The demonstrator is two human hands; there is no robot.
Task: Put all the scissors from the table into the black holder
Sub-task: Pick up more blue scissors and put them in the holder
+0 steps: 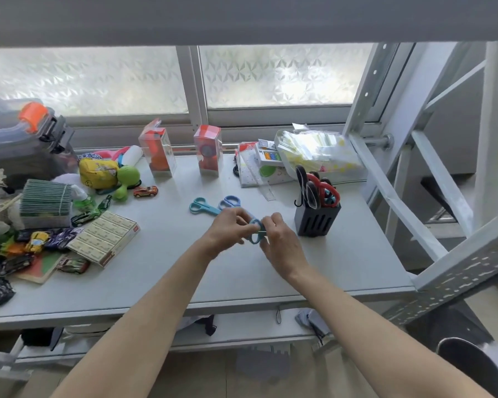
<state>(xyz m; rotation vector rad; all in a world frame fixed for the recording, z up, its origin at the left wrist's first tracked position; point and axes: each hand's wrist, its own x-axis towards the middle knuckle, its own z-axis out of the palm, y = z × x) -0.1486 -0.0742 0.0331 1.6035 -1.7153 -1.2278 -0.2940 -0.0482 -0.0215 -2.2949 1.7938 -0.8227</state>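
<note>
A: Obs. of hands?

B: Both hands meet over the mid table [342,262], just left of the black holder [316,218]. Left hand [230,228] and right hand [279,242] each have fingers curled closed on one pair of blue scissors [255,231]. Only the ring handles show between the fingers; blades hidden, so can't tell if the scissors are open or closed.

A: Lifted or resting?

B: Can't tell from this angle. Scissors are near the holder but not in it.

A: Holder contents?

B: Stands upright, right part of table. Black-handled scissors [306,185] and red-handled scissors [325,189] sit in it, handles up. A bit of blue visible low between the red loops; not clear what it is.

A: Other scissors on table?

B: Two more, lying flat behind the hands: teal scissors [203,206] to the left, darker blue scissors [230,201] just beside them to the right. Tips of both go behind the left hand. Well apart from the holder.

A: Surroundings?

B: Left side cluttered: toy cars, e.g. a red one [145,191], a green toy [127,179], a flat box of erasers [105,238]. Two clear plastic boxes [183,152] w/ orange items stand at the back by the window. A bag of packets [316,150] sits behind the holder.
</note>
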